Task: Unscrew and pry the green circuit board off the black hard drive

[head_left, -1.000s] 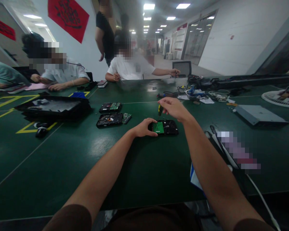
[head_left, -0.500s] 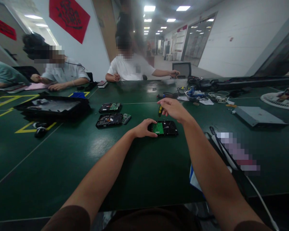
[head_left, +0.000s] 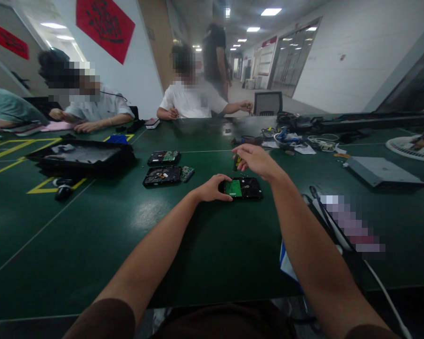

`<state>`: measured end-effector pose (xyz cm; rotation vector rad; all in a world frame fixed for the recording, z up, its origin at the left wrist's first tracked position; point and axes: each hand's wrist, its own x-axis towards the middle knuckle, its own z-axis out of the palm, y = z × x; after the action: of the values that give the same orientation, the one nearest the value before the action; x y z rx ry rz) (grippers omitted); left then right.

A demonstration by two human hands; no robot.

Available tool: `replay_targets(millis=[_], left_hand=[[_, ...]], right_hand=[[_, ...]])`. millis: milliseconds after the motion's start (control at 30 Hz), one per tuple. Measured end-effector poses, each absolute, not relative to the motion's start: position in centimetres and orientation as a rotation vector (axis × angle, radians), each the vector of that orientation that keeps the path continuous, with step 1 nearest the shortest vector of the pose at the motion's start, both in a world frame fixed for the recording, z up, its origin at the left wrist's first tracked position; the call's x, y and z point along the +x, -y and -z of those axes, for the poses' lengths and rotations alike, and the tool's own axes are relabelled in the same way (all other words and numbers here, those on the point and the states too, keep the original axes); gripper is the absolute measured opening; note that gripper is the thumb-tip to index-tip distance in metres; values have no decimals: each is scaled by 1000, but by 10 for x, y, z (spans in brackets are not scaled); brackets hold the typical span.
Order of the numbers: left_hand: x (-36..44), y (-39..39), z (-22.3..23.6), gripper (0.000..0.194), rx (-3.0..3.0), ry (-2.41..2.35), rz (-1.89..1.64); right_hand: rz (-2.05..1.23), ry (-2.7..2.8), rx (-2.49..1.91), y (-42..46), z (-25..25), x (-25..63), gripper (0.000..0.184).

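Note:
My left hand (head_left: 212, 188) is closed around the left end of a black hard drive (head_left: 251, 188) lying flat on the table. A green circuit board (head_left: 233, 188) covers the left part of the drive's upper face. Over the drive's far edge, my right hand (head_left: 257, 161) has its fingers wrapped round a yellow and black screwdriver (head_left: 238, 163). The screwdriver's tip is too small to make out. Tiny loose pieces, probably screws, lie just beyond the drive.
Left of my hands lie two more hard drives (head_left: 162, 176) and a loose circuit board (head_left: 187, 173). A black tray (head_left: 83, 157) stands farther left. To the right are a grey metal box (head_left: 383, 170), cables (head_left: 289, 138) and a white cord (head_left: 385, 292). Co-workers (head_left: 194, 101) sit across the table.
The whole view has shifted slightly, moving things a little to the right. A standing person in dark clothes shows more plainly in the background. Both hands keep their holds.

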<state>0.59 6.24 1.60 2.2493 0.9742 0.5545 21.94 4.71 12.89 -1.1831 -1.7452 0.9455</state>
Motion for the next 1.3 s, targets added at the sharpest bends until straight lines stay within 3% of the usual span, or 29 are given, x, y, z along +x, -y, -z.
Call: replay_targets(millis=[200,533,733,1133,1300], left_hand=[[6,-62,-17,86,2230,-999,-537],[6,-63,-14,86,2264,-970,-573],[6,-63,-15,86,2233,-1003,-562],[6,-61,-17,86,2261,-971,-561],[5,-61,-18,86,2252,-972,-560]], right_hand=[[-769,1777,-1299,-51,-127,225,17],[-1006,1763,-1145,-45,-131,219,21],[-790,1812,-1278,-50,-129,224,17],[-1056,1732,-1144,-46,-131,220,17],[-874,1831,-1210,-46,-133,225,15]])
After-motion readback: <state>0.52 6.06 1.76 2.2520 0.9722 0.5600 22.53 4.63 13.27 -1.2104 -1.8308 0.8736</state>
